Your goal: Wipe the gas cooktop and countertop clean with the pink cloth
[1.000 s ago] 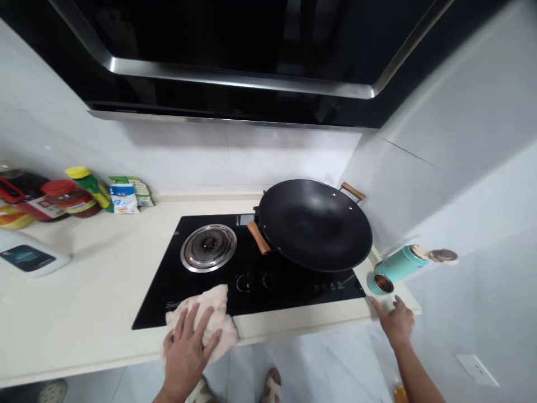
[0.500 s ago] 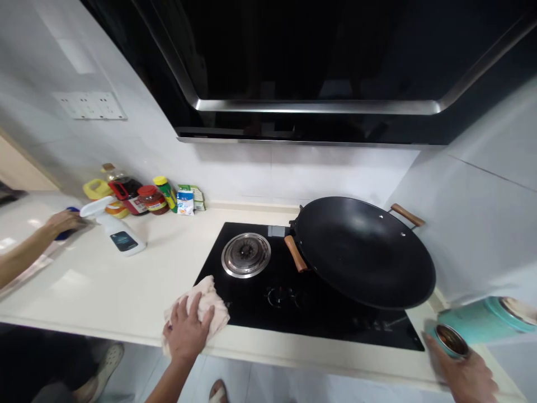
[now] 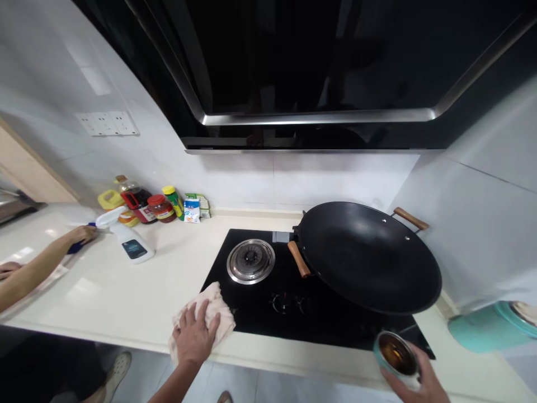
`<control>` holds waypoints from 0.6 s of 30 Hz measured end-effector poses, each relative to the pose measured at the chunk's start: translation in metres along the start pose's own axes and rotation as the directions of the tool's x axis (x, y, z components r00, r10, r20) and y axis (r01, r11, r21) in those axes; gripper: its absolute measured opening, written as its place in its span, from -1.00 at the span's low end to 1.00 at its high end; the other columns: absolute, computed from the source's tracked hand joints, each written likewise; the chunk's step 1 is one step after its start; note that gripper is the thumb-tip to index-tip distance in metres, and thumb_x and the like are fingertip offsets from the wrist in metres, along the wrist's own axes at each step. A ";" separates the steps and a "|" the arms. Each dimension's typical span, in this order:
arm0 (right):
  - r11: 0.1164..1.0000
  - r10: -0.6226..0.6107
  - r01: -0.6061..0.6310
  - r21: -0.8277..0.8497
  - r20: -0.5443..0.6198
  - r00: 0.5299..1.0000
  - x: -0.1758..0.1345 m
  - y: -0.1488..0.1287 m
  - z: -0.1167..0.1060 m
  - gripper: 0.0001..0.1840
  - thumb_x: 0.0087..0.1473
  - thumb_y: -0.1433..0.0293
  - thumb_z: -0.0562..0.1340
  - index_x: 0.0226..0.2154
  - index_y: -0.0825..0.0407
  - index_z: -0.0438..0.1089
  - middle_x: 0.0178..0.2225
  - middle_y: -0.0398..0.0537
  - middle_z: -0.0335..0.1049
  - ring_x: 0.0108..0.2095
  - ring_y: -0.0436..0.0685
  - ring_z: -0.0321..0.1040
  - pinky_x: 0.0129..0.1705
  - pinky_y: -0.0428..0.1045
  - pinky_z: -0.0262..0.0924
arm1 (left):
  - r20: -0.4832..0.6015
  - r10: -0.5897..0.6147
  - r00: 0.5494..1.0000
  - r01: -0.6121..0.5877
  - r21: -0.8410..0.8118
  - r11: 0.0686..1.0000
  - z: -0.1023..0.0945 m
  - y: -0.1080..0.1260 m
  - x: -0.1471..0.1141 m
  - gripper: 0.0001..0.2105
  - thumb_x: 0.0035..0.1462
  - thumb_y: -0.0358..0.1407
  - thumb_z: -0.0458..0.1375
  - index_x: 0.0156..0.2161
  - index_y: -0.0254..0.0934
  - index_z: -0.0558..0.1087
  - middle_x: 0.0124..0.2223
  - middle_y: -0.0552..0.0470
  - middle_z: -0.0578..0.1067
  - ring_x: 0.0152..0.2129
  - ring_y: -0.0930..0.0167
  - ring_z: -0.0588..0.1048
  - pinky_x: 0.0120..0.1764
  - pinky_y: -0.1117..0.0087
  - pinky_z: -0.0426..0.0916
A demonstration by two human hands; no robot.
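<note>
My left hand rests on a pale, crumpled cloth, fingers curved over it, at the front left corner of the black cooktop. A small teal cup holding dark amber liquid is in the grip of my right hand, above the cooktop's front right corner. Behind that hand sits a large black wok with wooden handles, on the right side of the cooktop. The round left burner is uncovered.
On the left counter are a white spray bottle, a red-lidded jar and several other containers. A co-worker's hand touches a dark blue object. A teal container stands at right; a black range hood overhangs.
My right hand has lifted the cup off the right counter beside the teal container and brought it left over the cooktop's corner. My left hand stays on the cloth. The view has shifted slightly.
</note>
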State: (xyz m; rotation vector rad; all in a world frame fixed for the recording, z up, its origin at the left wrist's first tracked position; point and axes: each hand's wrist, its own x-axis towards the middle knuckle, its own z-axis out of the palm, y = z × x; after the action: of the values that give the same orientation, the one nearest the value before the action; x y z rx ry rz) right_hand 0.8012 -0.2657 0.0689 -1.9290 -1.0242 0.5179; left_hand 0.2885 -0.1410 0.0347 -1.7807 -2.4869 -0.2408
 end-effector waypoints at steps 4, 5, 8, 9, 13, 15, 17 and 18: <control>0.978 -0.173 0.151 0.143 0.155 0.973 -0.027 -0.078 0.018 -0.28 -0.13 0.10 0.35 0.11 -0.06 0.35 0.05 0.07 0.53 0.06 0.36 0.49 0.11 0.13 0.38 | 0.024 -0.018 1.000 0.019 -0.016 1.000 0.001 -0.001 0.002 -0.42 0.34 0.04 -0.11 0.35 -0.12 0.32 0.39 -0.20 0.27 0.37 0.02 0.15 0.28 -0.17 0.14; 0.965 -0.232 0.202 0.166 0.186 0.955 -0.030 -0.096 0.017 -0.28 -0.13 0.15 0.35 0.12 -0.06 0.36 0.08 0.07 0.51 0.09 0.36 0.47 0.13 0.13 0.37 | 0.032 -0.022 0.999 0.022 -0.020 1.000 0.000 -0.001 0.002 -0.42 0.34 0.04 -0.12 0.35 -0.11 0.31 0.40 -0.20 0.27 0.38 0.02 0.14 0.28 -0.17 0.14; 0.889 -0.453 0.391 0.240 0.323 0.831 -0.030 -0.149 0.004 -0.23 -0.14 0.20 0.41 0.17 -0.12 0.37 0.14 0.07 0.45 0.11 0.38 0.45 0.08 0.14 0.42 | 0.052 -0.025 0.998 0.026 -0.018 0.999 -0.001 -0.001 0.003 -0.41 0.35 0.03 -0.13 0.36 -0.13 0.29 0.41 -0.23 0.24 0.39 0.01 0.11 0.28 -0.18 0.14; 0.848 -0.528 0.454 0.274 0.366 0.766 -0.029 -0.164 -0.001 -0.21 -0.15 0.17 0.44 0.18 -0.15 0.38 0.13 0.07 0.44 0.10 0.40 0.45 0.04 0.15 0.44 | 0.054 -0.023 0.998 0.024 -0.014 1.000 -0.001 -0.001 0.003 -0.41 0.35 0.03 -0.12 0.37 -0.14 0.29 0.42 -0.23 0.23 0.39 0.00 0.11 0.28 -0.18 0.14; 0.694 -0.718 0.637 0.335 0.388 0.578 -0.022 -0.209 -0.015 -0.29 -0.14 -0.05 0.47 0.10 -0.34 0.46 -0.04 0.00 0.51 -0.02 0.41 0.49 -0.04 0.25 0.50 | 0.032 -0.006 0.999 0.007 -0.005 1.000 0.000 -0.001 0.003 -0.42 0.35 0.02 -0.11 0.35 -0.14 0.31 0.40 -0.23 0.25 0.37 0.00 0.14 0.27 -0.16 0.15; 0.635 -0.767 0.705 0.317 0.367 0.526 -0.020 -0.224 -0.019 -0.44 -0.06 -0.06 0.45 0.03 -0.42 0.50 -0.13 -0.03 0.54 -0.08 0.40 0.51 -0.10 0.26 0.52 | 0.013 0.002 1.000 -0.002 -0.008 1.000 0.001 -0.002 0.003 -0.43 0.35 0.01 -0.11 0.34 -0.15 0.32 0.39 -0.24 0.27 0.36 0.00 0.15 0.26 -0.17 0.16; 0.567 -0.814 0.758 0.322 0.357 0.458 -0.018 -0.239 -0.025 -0.59 0.06 0.01 0.41 0.00 -0.45 0.52 -0.22 -0.04 0.55 -0.16 0.35 0.53 -0.19 0.22 0.54 | 0.003 0.007 1.000 -0.007 -0.009 1.000 0.001 -0.002 0.003 -0.43 0.35 0.01 -0.12 0.34 -0.16 0.33 0.39 -0.25 0.27 0.36 0.00 0.15 0.26 -0.17 0.16; 0.532 -0.837 0.780 0.328 0.344 0.426 -0.017 -0.247 -0.029 -0.66 0.12 0.06 0.38 -0.02 -0.45 0.52 -0.25 -0.04 0.55 -0.20 0.32 0.53 -0.23 0.20 0.54 | 0.003 0.009 1.000 -0.008 -0.007 1.000 0.001 -0.002 0.003 -0.42 0.35 0.01 -0.13 0.34 -0.16 0.32 0.39 -0.25 0.26 0.36 0.00 0.15 0.25 -0.17 0.17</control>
State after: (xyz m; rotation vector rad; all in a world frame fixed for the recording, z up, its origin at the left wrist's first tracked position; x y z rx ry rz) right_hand 0.6984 -0.2239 0.2924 -0.9555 -2.0337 0.4412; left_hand 0.2860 -0.1390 0.0339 -1.7952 -2.4830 -0.2476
